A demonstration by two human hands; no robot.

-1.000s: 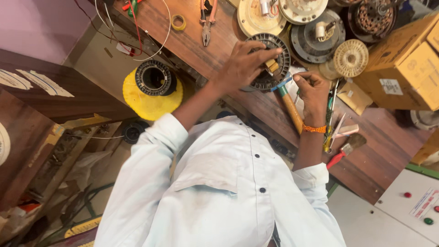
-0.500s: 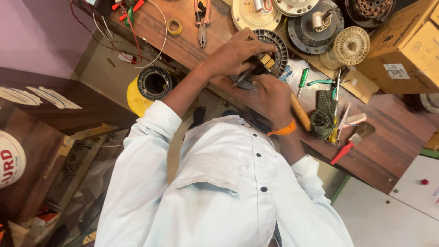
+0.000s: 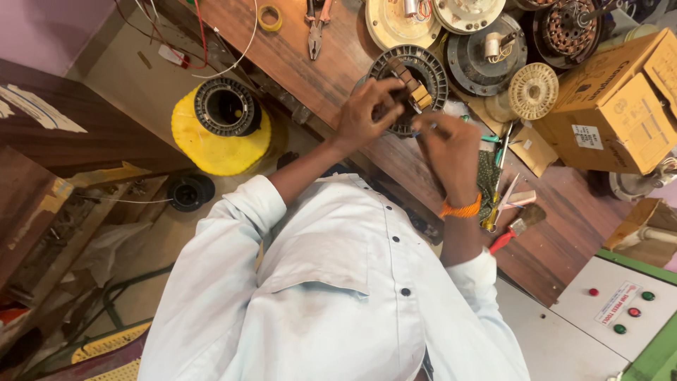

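Left hand (image 3: 363, 113) fingers clamped on the slotted stator ring (image 3: 412, 77), right hand (image 3: 448, 144) fingers pinched on a thin tool just beside it, mid slot-insertion on the worktop (image 3: 338, 63); next needs steady seating.

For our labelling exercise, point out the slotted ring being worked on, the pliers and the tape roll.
Slotted ring (image 3: 431, 69), head view, upper right rim.
Pliers (image 3: 315, 35), head view, the jaws' pivot.
Tape roll (image 3: 269, 18), head view, yellow band.

Bright, even light with soft shadows, sharp focus throughout, and slight wide-angle stretching at the edges.
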